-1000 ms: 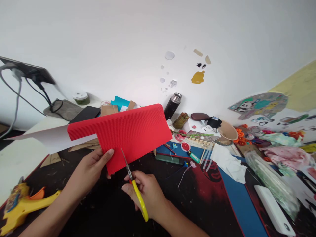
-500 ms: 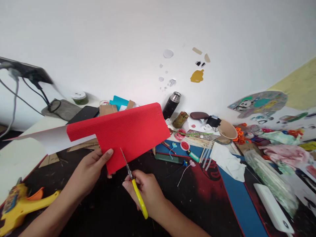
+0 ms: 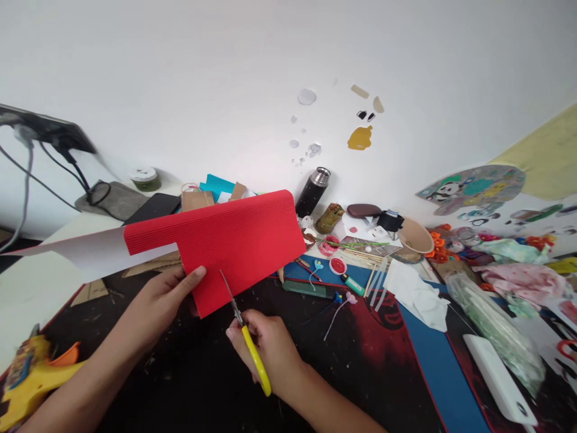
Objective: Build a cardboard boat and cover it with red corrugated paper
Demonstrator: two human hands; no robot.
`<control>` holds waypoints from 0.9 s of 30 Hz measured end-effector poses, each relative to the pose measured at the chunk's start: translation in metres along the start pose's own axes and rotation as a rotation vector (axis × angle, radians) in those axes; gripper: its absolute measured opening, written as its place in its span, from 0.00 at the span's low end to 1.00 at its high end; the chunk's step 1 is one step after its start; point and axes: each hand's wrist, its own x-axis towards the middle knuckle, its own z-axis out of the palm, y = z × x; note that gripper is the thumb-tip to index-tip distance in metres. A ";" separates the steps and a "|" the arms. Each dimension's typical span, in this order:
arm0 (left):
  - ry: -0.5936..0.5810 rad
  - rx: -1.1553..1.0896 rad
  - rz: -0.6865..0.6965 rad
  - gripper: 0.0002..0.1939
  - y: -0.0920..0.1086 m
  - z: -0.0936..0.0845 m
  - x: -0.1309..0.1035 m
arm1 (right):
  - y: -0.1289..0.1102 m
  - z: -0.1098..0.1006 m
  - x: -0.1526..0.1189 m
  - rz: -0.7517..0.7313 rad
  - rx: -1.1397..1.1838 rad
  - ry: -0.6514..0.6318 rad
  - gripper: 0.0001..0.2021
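My left hand (image 3: 164, 300) pinches the lower left edge of a red corrugated sheet (image 3: 243, 240), thumb on its front and fingers behind. The sheet is rolled over along its top, and its white underside shows at the left, beside a notch. In my right hand (image 3: 268, 343) are yellow-handled scissors (image 3: 255, 361), with my fingers wrapped round the handles. Their blade overlaps the sheet's lower part and points up and left. Whether a second blade lies behind the sheet cannot be seen.
A yellow glue gun (image 3: 36, 373) lies at the left front. Behind the sheet stands a black flask (image 3: 312, 192). A green lighter (image 3: 353, 285), white tissue (image 3: 417, 294) and white device (image 3: 498, 379) lie to the right. Cables (image 3: 29, 174) hang at the left.
The red sheet has shifted slightly left at its right end. My left hand has moved a little left and up, and my right hand and the scissors are nearly where they were.
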 end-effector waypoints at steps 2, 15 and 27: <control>0.008 0.005 0.011 0.30 0.009 -0.007 0.004 | 0.002 0.000 0.000 -0.002 -0.005 -0.004 0.24; 0.134 0.138 0.097 0.29 0.000 -0.008 0.013 | 0.007 0.001 0.001 0.006 0.040 -0.024 0.28; 0.154 0.222 0.140 0.27 0.004 -0.009 0.010 | 0.002 -0.007 0.000 0.047 0.070 -0.096 0.41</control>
